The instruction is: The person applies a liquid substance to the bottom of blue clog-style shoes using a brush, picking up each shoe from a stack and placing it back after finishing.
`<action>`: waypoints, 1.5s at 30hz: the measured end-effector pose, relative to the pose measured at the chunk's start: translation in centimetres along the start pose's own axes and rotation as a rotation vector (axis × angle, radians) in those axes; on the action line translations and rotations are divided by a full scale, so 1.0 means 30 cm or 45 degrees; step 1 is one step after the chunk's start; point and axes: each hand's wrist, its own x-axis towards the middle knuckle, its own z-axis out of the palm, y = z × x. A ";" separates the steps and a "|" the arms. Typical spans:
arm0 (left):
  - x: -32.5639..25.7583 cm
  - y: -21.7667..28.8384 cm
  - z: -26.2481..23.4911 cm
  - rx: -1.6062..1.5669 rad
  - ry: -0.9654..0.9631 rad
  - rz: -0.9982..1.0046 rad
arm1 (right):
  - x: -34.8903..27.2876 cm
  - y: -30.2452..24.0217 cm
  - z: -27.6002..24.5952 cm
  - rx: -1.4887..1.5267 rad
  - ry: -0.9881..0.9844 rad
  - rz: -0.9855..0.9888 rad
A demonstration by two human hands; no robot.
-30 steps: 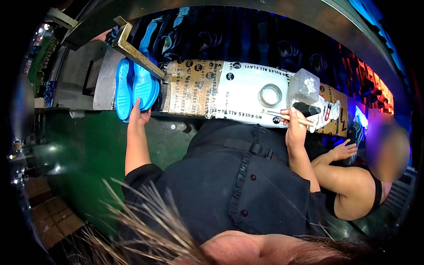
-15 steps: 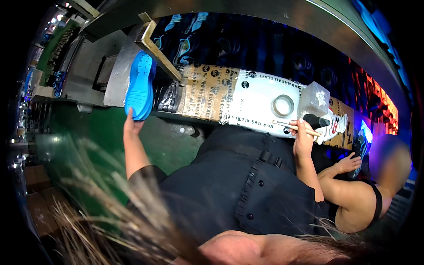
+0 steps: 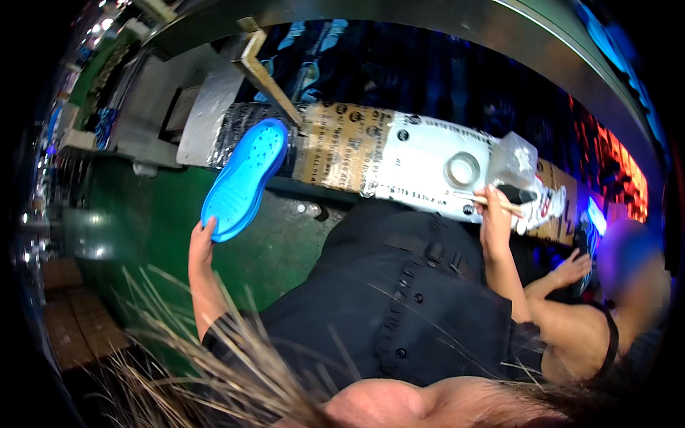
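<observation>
My left hand point(image 3: 202, 246) is closed on the near end of a bright blue shoe sole point(image 3: 245, 178). The sole slants up and to the right, small holes dotting its far end, which overlaps the dark-taped end of the bench. A doubled edge shows along it; whether two soles are stacked I cannot tell. In my right hand point(image 3: 494, 221) is a thin brush point(image 3: 514, 209) with a pale handle, its tip pointing left over the white sheet point(image 3: 417, 153). Just beyond the brush stands a small round cup point(image 3: 464, 170), with a translucent plastic container point(image 3: 512, 162) beside it.
Taped cardboard point(image 3: 342, 146) covers the bench left of the sheet. A bent metal bracket point(image 3: 267, 78) rises at its far side. White cloth-like items point(image 3: 546, 207) lie at the right. Shoes point(image 3: 309, 73) sit beyond the bench. A co-worker's hand point(image 3: 573, 269) is close on my right.
My left hand has brought the blue sole rightward and nearer to me, turning it to a steeper slant. My right hand keeps the brush in nearly the same place.
</observation>
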 end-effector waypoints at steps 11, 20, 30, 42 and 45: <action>0.074 -0.031 0.406 -0.312 -0.269 -0.038 | 0.018 -0.031 0.028 0.078 -0.126 -0.022; 0.099 0.089 0.734 0.777 0.135 0.697 | -0.016 -0.007 -0.052 0.117 0.024 -0.005; 0.021 -0.010 0.938 -0.397 -0.555 -0.262 | 0.000 0.008 -0.037 0.081 -0.016 0.003; 0.078 0.025 0.979 -0.226 -0.315 -0.152 | 0.009 -0.003 -0.038 0.087 0.005 0.002; 0.104 0.098 1.000 -0.412 -0.735 -0.510 | 0.003 -0.005 -0.043 0.117 0.008 0.016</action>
